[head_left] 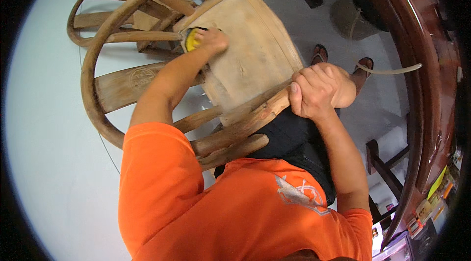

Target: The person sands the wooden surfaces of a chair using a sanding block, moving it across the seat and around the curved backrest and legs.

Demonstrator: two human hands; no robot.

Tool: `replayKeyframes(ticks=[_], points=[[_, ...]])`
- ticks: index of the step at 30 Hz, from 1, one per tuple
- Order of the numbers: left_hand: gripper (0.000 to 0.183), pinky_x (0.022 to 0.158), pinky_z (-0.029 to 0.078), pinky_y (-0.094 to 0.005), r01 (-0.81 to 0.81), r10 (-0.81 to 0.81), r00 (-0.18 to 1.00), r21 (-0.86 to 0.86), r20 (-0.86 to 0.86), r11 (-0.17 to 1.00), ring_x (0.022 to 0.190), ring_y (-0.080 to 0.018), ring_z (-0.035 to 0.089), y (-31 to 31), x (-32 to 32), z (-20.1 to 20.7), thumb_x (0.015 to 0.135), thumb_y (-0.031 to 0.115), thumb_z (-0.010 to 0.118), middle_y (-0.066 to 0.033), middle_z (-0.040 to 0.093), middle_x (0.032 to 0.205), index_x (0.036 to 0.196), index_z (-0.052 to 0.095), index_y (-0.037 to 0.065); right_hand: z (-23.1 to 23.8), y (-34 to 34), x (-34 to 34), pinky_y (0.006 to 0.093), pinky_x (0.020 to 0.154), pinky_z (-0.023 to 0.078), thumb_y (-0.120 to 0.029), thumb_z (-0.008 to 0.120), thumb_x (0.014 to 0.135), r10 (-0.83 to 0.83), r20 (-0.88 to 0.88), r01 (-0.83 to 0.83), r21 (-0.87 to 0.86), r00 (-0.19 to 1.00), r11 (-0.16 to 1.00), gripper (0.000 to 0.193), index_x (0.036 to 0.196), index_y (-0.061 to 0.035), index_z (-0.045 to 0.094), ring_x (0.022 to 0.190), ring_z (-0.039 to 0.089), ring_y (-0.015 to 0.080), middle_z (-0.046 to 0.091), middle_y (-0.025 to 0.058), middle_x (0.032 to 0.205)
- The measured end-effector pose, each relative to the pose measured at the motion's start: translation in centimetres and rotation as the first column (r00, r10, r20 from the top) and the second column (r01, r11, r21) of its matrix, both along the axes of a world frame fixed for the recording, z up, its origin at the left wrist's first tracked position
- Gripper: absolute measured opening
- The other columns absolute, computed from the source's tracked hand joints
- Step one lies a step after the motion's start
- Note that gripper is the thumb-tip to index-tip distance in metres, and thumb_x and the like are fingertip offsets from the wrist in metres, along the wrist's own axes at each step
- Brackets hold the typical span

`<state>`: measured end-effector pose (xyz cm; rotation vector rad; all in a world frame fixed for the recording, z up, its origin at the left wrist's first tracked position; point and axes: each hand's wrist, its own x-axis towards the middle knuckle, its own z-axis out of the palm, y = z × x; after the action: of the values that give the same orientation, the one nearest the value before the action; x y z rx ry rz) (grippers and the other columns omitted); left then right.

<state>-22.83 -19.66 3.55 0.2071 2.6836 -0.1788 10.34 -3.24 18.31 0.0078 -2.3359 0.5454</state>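
Observation:
A wooden armchair point(248, 59) with a curved back rail lies turned in front of me, its flat seat facing up and looking dusty. My left hand point(212, 41) presses a yellow and black pad point(193, 39) onto the seat near the base of the back. The fingers are closed over the pad, and its underside is hidden. My right hand point(316, 91) is wrapped round the front end of the near armrest point(267, 112), by my bare knee point(345, 87).
Behind stands another wooden chair point(98, 19). A dark polished wooden table point(426, 113) curves along the right, with a pale tube point(397, 70) by its edge and a bucket point(354, 18) beneath. My sandalled feet point(364, 66) are on the grey floor. Assorted small items crowd the lower right.

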Motion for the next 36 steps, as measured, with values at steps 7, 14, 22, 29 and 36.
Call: replayKeyframes(ticks=[7, 14, 22, 29, 36], points=[[0.063, 0.111, 0.019, -0.0806, 0.358, -0.293, 0.875, -0.108, 0.384, 0.927, 0.145, -0.0693, 0.011, -1.0, 19.0, 2.8, 0.095, 0.029, 0.058, -0.0459, 0.008, 0.159, 0.142, 0.047, -0.012, -0.1, 0.1, 0.4, 0.0405, 0.067, 0.039, -0.018, 0.068, 0.08, -0.027, -0.001, 0.027, 0.001, 1.0, 1.0, 0.013, 0.075, -0.0078, 0.063, 0.066, 0.055, 0.0269, 0.054, 0.0075, 0.071], [0.061, 0.122, 0.016, -0.067, 0.075, -0.077, 0.992, 0.025, 0.101, 0.997, 0.156, -0.054, 0.006, 2.0, 11.0, 0.7, 0.1, 0.029, 0.052, -0.0376, 0.005, 0.167, 0.151, 0.044, -0.003, -0.1, 1.0, 1.0, 0.0404, 0.067, 0.04, -0.019, 0.07, 0.079, -0.036, 0.054, 0.035, 0.016, 0.998, 0.999, 0.014, 0.074, -0.0091, 0.061, 0.067, 0.055, 0.0264, 0.053, 0.007, 0.071], [0.064, 0.115, 0.022, -0.066, -0.254, 0.219, 0.965, 0.319, 0.142, 0.913, 0.148, -0.0532, 0.023, -2.4, -10.9, -1.7, 0.101, 0.037, 0.045, -0.0228, 0.041, 0.161, 0.15, 0.05, -0.003, -0.5, 0.4, 0.6, 0.04, 0.067, 0.04, -0.022, 0.07, 0.078, -0.026, 0.024, 0.026, 0.006, 0.999, 1.0, 0.015, 0.075, -0.0094, 0.063, 0.067, 0.055, 0.025, 0.053, 0.0064, 0.072], [0.056, 0.109, 0.032, -0.0588, -0.082, 0.081, 0.997, 0.034, 0.016, 0.996, 0.138, -0.0439, 0.037, 1.2, -6.9, -0.4, 0.099, 0.036, 0.045, -0.0239, 0.044, 0.158, 0.14, 0.062, 0.001, -0.6, -0.4, -0.4, 0.0398, 0.067, 0.04, -0.021, 0.069, 0.078, 0.004, -0.026, -0.004, -0.029, 1.0, 1.0, 0.014, 0.078, -0.0081, 0.065, 0.067, 0.056, 0.0255, 0.056, 0.0061, 0.075], [0.059, 0.108, 0.035, -0.0642, 0.59, -0.551, 0.79, 0.088, -0.269, 0.803, 0.138, -0.0461, 0.045, 8.3, 2.4, -1.0, 0.099, 0.039, 0.042, -0.0252, 0.048, 0.155, 0.137, 0.065, 0.0, 0.2, 0.5, 0.3, 0.04, 0.067, 0.04, -0.02, 0.068, 0.079, -0.019, 0.032, 0.018, 0.035, 0.999, 0.999, 0.012, 0.079, -0.0076, 0.065, 0.068, 0.057, 0.0254, 0.057, 0.0063, 0.075]])
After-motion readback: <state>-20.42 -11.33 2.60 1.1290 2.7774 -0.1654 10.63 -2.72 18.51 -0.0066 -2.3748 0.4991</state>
